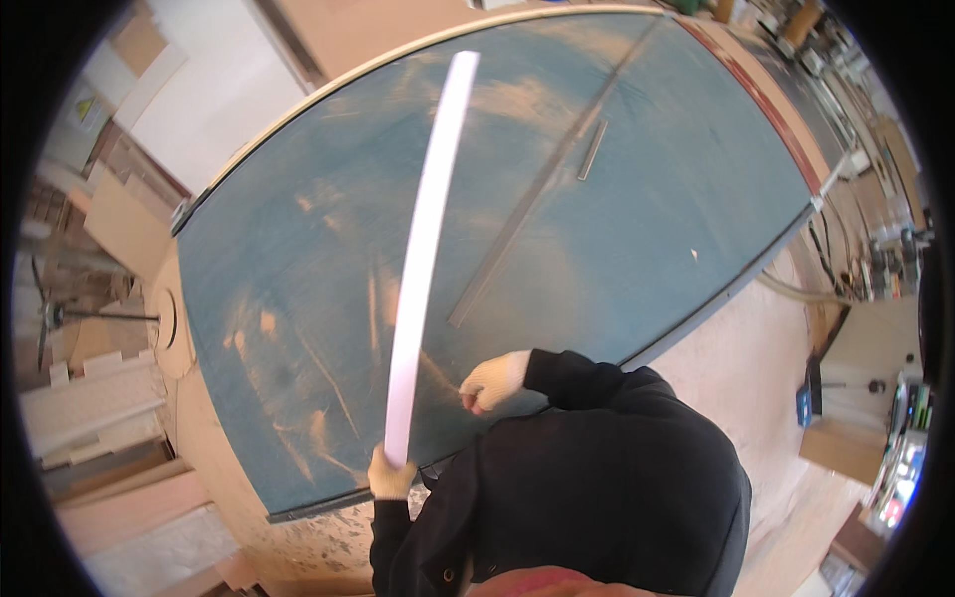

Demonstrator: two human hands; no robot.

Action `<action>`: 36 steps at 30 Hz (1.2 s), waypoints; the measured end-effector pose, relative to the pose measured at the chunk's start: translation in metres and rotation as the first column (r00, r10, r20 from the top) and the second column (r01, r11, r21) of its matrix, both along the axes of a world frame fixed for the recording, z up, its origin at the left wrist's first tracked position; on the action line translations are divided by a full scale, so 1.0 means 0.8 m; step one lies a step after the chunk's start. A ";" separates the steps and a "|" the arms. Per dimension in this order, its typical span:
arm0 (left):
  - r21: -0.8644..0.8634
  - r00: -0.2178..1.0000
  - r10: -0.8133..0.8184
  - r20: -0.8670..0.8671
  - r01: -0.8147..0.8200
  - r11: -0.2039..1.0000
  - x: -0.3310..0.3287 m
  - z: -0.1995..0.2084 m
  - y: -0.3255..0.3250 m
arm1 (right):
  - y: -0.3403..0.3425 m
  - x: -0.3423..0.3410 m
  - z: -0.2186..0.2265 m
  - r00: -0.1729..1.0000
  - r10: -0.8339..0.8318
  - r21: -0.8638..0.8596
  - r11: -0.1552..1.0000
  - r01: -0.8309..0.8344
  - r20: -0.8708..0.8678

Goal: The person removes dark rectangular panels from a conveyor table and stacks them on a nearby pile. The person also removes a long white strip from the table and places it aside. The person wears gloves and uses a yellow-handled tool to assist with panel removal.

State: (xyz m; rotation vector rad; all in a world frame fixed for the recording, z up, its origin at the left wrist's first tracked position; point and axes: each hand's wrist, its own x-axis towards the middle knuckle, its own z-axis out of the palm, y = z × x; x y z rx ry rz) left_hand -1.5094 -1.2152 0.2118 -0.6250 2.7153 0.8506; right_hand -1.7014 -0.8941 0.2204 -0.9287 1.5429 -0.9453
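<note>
A long white strip reaches from the near edge of a blue-green work table toward its far side. My left hand, in a cream knit glove, is closed round the strip's near end. My right hand, gloved alike with bare fingertips showing, hovers over the near part of the table, to the right of the strip and apart from it. Its fingers are curled together; whether something thin is between them I cannot make out. On the table lie a long thin brown-grey bar and a short narrow piece beside it.
Pale dust streaks mark the blue-green table top, which has a dark near edge. White and brown panels stand beyond it at the far left. Stacked boards fill the left side. A cardboard box sits at the right.
</note>
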 end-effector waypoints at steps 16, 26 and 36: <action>-0.201 0.711 -0.698 -0.085 0.674 0.711 -0.349 -0.109 0.298 | 0.375 -0.310 -0.147 0.028 -0.555 0.199 -0.251 0.947 -0.831; -0.100 0.883 -0.466 0.059 0.469 0.877 -0.400 -0.117 0.191 | 0.328 -0.325 -0.173 -0.568 -0.794 0.058 -0.570 0.820 0.219; -0.082 0.924 -0.258 0.281 0.291 0.953 0.008 0.097 -0.078 | 0.305 -0.271 -0.179 -0.448 -0.717 0.058 -0.498 0.865 0.534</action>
